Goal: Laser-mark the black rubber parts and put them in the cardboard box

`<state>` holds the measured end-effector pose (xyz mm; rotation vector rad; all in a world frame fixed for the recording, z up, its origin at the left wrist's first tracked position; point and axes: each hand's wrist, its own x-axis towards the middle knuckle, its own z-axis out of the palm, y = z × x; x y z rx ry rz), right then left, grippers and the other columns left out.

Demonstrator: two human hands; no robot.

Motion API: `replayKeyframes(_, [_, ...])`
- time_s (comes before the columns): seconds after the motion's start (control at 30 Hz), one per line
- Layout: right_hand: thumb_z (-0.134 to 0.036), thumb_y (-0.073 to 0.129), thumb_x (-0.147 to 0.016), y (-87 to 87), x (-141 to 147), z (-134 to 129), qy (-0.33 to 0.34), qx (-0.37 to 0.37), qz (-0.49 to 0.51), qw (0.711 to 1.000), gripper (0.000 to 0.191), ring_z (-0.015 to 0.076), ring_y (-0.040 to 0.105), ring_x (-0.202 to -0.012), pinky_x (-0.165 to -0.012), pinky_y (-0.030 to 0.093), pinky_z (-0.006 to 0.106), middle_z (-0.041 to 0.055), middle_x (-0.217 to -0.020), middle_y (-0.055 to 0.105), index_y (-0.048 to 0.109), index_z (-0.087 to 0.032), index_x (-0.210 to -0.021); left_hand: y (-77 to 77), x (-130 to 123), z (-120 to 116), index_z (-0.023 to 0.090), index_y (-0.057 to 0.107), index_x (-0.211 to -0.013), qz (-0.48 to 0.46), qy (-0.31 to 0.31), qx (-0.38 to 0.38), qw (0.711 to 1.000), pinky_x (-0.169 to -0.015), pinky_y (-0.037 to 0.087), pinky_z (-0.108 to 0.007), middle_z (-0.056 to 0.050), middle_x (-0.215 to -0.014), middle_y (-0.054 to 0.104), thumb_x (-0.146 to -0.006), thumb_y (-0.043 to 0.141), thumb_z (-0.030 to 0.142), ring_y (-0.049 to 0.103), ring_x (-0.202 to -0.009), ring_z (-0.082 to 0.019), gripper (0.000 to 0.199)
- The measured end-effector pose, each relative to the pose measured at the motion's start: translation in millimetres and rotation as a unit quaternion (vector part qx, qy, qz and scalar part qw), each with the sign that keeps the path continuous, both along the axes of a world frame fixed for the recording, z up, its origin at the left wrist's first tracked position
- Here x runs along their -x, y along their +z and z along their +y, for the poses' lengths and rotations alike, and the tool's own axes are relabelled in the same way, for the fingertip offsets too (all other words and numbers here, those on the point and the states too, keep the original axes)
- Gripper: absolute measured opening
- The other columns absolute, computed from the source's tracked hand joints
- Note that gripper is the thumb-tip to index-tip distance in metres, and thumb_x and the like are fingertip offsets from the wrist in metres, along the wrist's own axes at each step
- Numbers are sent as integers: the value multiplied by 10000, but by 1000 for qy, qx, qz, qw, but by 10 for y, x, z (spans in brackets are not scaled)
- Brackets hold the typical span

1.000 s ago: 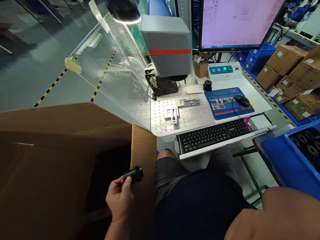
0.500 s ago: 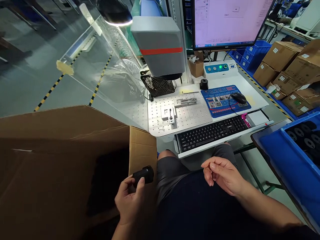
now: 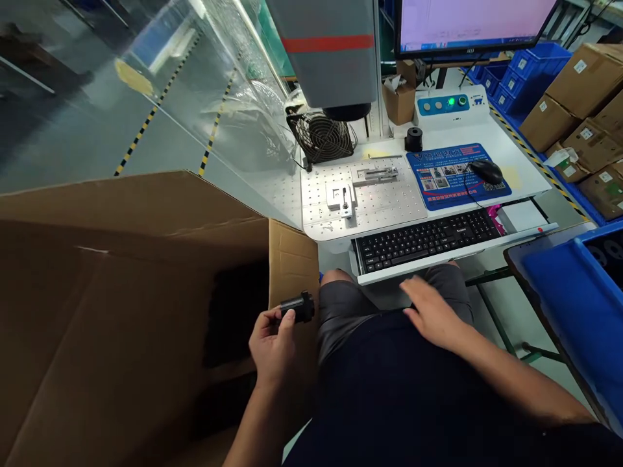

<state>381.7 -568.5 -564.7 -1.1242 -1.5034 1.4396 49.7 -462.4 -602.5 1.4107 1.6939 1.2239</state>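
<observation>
Between thumb and fingers, my left hand holds a black cylindrical part at the right edge of a large open cardboard box. Dark contents lie deep inside the box, too dim to make out. My right hand is over my lap, fingers apart and slightly blurred, holding nothing. Ahead, a perforated metal plate carries a small clamp fixture. Another black round part stands on the white table behind the mouse pad.
A grey machine head hangs over the plate, beside a black fan. The keyboard sits on a pulled-out tray before me. A blue bin is at right, a monitor behind.
The view has shifted, so the bench appears lower and nearer. My left hand still holds the black part. My right hand has turned palm down and its fingers have straightened.
</observation>
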Motion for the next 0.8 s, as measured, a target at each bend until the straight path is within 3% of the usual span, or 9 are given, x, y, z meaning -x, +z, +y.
replayKeyframes(0.07, [-406, 578, -982, -79, 14, -29, -105, -8, -57, 993, 286, 233, 676, -1095, -985, 537, 429, 97, -1186, 718, 702, -234, -1175, 21, 33, 0, 200, 527, -752, -4, 6, 3, 1000, -776, 458, -332, 6, -782, 558, -760, 714, 452, 543, -753, -175, 314])
replayKeyframes(0.17, [-364, 558, -995, -102, 21, -131, -80, -25, -65, 994, 249, 214, 689, -978, -899, 558, 392, 71, -1068, 742, 705, -246, -1156, 69, 35, 6, 199, 533, -765, -13, -6, 13, 1000, -767, 457, -317, 10, -783, 559, -757, 718, 443, 544, -755, -170, 307])
replayKeyframes(0.27, [-381, 578, -982, -161, 53, -170, -117, -29, -68, 990, 218, 201, 665, -880, -832, 556, 374, 64, -975, 730, 720, -234, -1060, 163, -66, -44, 202, 538, -806, -33, -46, 43, 997, -766, 480, -320, -11, -852, 609, -722, 758, 413, 585, -803, -188, 316])
replayKeyframes(0.37, [-410, 652, -941, -248, 118, -141, -114, 32, -19, 993, 296, 202, 659, -950, -879, 552, 383, 68, -1067, 714, 681, -245, -1185, 339, -275, -197, 218, 548, -974, -70, -182, 115, 974, -785, 508, -331, -56, -1007, 667, -737, 792, 362, 638, -900, -220, 369])
replayKeyframes(0.47, [-413, 722, -897, -253, 174, -114, -56, 57, 71, 994, 545, 218, 626, -1143, -994, 520, 421, 100, -1313, 641, 549, -274, -1395, 569, -531, -361, 261, 473, -1222, -90, -375, 177, 906, -938, 501, -389, -88, -1155, 680, -798, 780, 299, 652, -1058, -245, 526])
replayKeyframes(0.53, [-402, 759, -870, -202, 180, -101, -21, 58, 119, 991, 656, 227, 579, -1252, -1070, 472, 445, 106, -1423, 574, 484, -287, -1454, 718, -675, -407, 284, 417, -1348, -81, -457, 174, 868, -1076, 434, -440, -89, -1213, 670, -805, 779, 250, 623, -1162, -250, 653])
replayKeyframes(0.67, [-404, 827, -799, -85, 147, -71, 10, 72, 134, 988, 745, 246, 581, -1259, -1108, 435, 464, 100, -1384, 603, 494, -269, -1452, 901, -814, -336, 274, 571, -1301, -30, -531, 122, 838, -1158, 385, -448, -107, -1396, 560, -774, 796, 214, 513, -1329, -283, 576])
replayKeyframes(0.8, [-411, 862, -745, -84, 205, -113, 3, 76, 100, 992, 766, 296, 583, -1268, -1116, 431, 496, 111, -1389, 609, 538, -261, -1423, 886, -844, -302, 252, 590, -1309, -20, -583, 64, 810, -1039, 499, -405, -98, -1265, 655, -769, 795, 216, 627, -1165, -257, 579])
